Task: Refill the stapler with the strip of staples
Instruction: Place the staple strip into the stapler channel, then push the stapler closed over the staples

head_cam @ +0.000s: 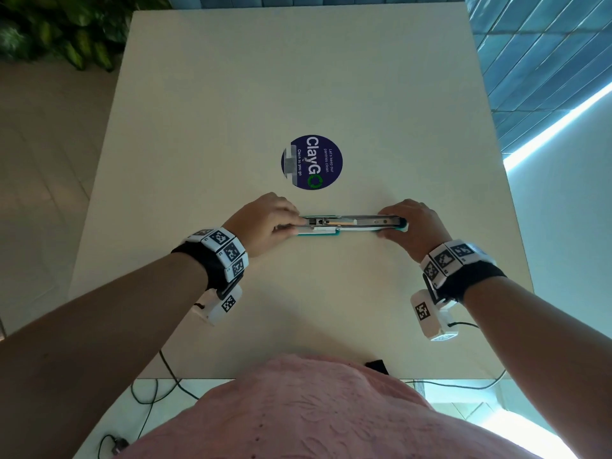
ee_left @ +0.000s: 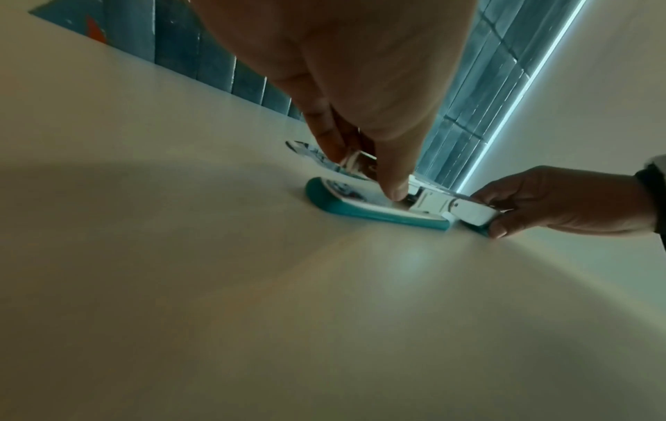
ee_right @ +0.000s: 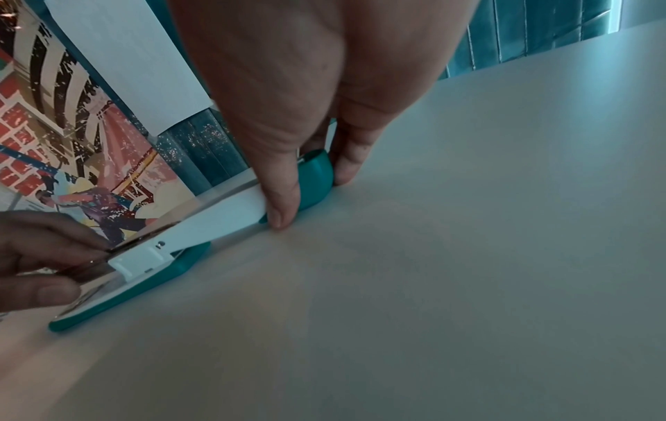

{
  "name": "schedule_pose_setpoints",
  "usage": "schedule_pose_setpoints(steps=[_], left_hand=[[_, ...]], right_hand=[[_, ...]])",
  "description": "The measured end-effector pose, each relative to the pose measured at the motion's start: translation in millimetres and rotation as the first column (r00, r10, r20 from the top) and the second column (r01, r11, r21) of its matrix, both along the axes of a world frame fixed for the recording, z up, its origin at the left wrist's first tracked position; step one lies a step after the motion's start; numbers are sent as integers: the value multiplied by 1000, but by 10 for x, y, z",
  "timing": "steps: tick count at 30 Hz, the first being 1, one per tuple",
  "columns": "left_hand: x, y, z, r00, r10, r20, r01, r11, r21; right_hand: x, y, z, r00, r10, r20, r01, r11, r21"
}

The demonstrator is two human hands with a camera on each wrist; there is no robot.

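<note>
**Stapler laid open flat on the table, held at both ends**

The stapler (head_cam: 351, 224) is seen near the middle of the table (head_cam: 231, 94), swung fully open so that base and top arm lie in one line from left to right. The teal base is turned towards the left, the white and teal top arm towards the right, and the metal channel is exposed along the middle.

The left end is held by the left hand (head_cam: 265, 220). Its thumb (ee_left: 394, 182) is pressed down on the metal part at the hinge side of the base, and its fingers (ee_left: 324, 134) are curled over the far side, pinching a thin metal piece. That piece may be the strip of staples, but it is too blurred in the left wrist view to be sure; in the right wrist view a thin shiny strip (ee_right: 144, 236) is shown between the left fingertips, lying along the channel.

The right end is gripped by the right hand (head_cam: 414, 226): the rounded teal tip of the top arm is clasped between the thumb (ee_right: 281, 196) on the near side and a finger (ee_right: 346, 162) on the far side, both touching the table.

A round dark-blue sticker (head_cam: 312, 162) (printed "ClayGo") is fixed to the table just beyond the stapler. Marker bands (head_cam: 220, 251) are worn on both wrists, and cables (head_cam: 159, 389) hang below the near edge
</note>
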State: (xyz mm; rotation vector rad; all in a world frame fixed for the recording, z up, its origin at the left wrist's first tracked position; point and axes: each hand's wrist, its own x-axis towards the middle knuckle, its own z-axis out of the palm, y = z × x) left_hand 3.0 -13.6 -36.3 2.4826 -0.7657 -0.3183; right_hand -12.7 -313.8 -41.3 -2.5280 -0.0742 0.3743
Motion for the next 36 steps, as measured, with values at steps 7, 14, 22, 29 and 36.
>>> schedule_pose_setpoints(steps=[7,14,22,29,36], left_hand=[[-116,143,-42,976,207,-67,-213,971,-107],[-117,83,-154,918,347,-191,-364,930,-58],[-98,113,-186,926,336,-170,-357,928,-111],[-108,108,-171,929,329,-171,-352,927,-126],[-93,103,-144,937,310,-160,-329,938,-109]], right_hand=[[8,7,2,1000,10,-3,-10,1000,-23],[31,-4,-24,1000,-2,-9,1,1000,-27],[48,-16,331,1000,0,24,-2,996,89],[130,689,635,977,206,51,-212,952,220],[147,1256,234,891,453,-28,-452,880,-144]])
